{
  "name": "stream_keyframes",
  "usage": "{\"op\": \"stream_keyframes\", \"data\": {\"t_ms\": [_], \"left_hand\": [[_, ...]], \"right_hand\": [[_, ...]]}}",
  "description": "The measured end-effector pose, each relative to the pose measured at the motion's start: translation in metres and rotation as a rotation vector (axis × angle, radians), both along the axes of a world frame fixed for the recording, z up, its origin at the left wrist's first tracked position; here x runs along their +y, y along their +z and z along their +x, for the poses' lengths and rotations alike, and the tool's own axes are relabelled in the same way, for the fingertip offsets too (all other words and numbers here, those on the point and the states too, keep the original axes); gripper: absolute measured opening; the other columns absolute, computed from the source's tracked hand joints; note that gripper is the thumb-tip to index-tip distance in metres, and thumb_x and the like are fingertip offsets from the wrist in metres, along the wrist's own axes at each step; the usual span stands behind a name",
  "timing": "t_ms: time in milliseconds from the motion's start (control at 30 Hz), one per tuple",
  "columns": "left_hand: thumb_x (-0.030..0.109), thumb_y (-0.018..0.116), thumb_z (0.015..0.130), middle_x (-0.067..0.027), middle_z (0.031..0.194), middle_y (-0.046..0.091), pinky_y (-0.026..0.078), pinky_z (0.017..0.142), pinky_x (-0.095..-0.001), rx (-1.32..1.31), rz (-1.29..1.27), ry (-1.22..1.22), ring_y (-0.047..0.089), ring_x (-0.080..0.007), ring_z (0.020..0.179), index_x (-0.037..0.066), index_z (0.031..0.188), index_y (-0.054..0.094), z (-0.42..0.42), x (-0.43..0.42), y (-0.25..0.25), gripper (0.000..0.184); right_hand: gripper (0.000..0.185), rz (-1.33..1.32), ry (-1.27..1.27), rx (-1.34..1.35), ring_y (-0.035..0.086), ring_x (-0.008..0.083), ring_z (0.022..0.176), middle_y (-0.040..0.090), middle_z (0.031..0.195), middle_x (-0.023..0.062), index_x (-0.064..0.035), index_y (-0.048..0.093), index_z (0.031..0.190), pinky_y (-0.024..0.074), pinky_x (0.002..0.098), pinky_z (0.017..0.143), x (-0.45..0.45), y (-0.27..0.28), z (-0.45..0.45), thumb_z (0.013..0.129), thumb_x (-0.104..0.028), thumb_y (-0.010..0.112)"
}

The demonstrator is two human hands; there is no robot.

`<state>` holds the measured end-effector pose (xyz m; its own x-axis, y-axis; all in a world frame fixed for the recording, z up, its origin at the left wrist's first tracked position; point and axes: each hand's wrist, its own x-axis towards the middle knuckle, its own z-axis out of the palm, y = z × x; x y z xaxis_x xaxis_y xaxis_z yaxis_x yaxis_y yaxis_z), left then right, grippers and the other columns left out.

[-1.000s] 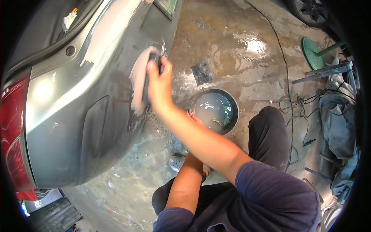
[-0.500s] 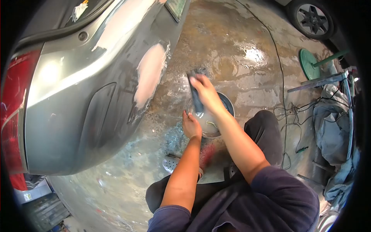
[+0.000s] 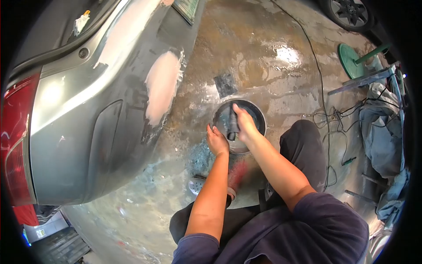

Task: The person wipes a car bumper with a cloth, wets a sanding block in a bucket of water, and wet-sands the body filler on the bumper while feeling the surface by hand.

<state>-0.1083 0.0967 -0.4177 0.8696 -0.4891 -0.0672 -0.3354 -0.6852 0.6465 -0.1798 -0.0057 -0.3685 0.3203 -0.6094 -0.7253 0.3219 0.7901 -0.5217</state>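
A round metal-looking basin [image 3: 262,115] of water stands on the wet floor between my feet and the car. My left hand [image 3: 217,142] grips its near left rim, with the thumb inside and the fingers outside. Over the water, my right hand [image 3: 246,124] is closed round a dark sanding block [image 3: 232,125] that looks wrapped in sandpaper. The block's lower end is close to my left hand. Just beyond the basin a dark square sheet [image 3: 225,85], like sandpaper, lies flat on the floor.
On the left is a grey car bumper [image 3: 66,154] with a pinkish filler patch [image 3: 162,88] and a red tail light [image 3: 20,141]. A black cable [image 3: 317,66] runs along the floor at right, near a green round-based stand [image 3: 349,61] and a cloth-draped metal frame [image 3: 380,132].
My right hand has brought the block down and back over the basin from its far left edge, uncovering the dark sheet on the floor. My left hand stays at the rim.
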Motion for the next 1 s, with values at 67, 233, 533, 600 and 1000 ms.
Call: {"op": "stream_keyframes", "data": {"t_ms": [67,233,533,600,1000], "left_hand": [[0.027,0.051,0.105,-0.025,0.133,0.064,0.047,0.103,-0.0488,0.113,-0.03,-0.053,0.061,-0.0428,0.12,0.004,0.142,0.055,0.009,0.012,-0.033,0.045],[0.035,0.048,0.109,-0.0269,0.141,0.059,0.043,0.11,-0.0451,-0.105,0.087,0.018,0.057,-0.0398,0.13,-0.002,0.146,0.051,-0.003,0.007,-0.016,0.053],[0.034,0.045,0.109,-0.0301,0.148,0.052,0.039,0.113,-0.0526,-0.068,0.16,-0.058,0.052,-0.0467,0.134,-0.006,0.147,0.047,-0.017,0.005,0.051,0.056],[0.034,0.045,0.109,-0.0294,0.146,0.054,0.04,0.112,-0.0537,0.075,0.042,-0.231,0.054,-0.0465,0.133,-0.006,0.148,0.046,-0.017,0.029,0.021,0.056],[0.034,0.045,0.109,-0.0337,0.137,0.059,0.045,0.106,-0.0524,0.065,0.147,0.042,0.058,-0.0485,0.126,-0.007,0.145,0.049,-0.005,-0.002,0.01,0.054]], "right_hand": [[0.059,-0.284,-0.04,-0.031,0.058,0.0253,0.121,0.062,0.131,0.0152,-0.0004,0.055,0.139,0.0465,0.04,0.104,0.001,0.062,0.039,0.099,-0.042,0.067],[0.062,-0.706,-0.205,-0.177,0.048,0.0335,0.138,0.05,0.148,0.0228,0.0021,0.043,0.149,0.0376,0.0407,0.115,0.003,0.155,0.154,0.101,-0.03,0.065],[0.055,-0.796,-0.296,-0.035,0.04,0.0373,0.142,0.047,0.148,0.023,0.0004,0.047,0.147,0.028,0.046,0.121,-0.005,0.171,0.18,0.102,-0.028,0.061],[0.053,-0.643,-0.354,-0.03,0.044,0.0386,0.138,0.048,0.147,0.0235,0.0025,0.049,0.144,0.0319,0.0465,0.118,-0.047,0.176,0.186,0.102,-0.027,0.06],[0.053,-0.781,-0.362,0.024,0.043,0.0398,0.139,0.05,0.148,0.0246,0.001,0.048,0.146,0.0316,0.0478,0.118,-0.007,0.158,0.194,0.102,-0.025,0.059]]}}
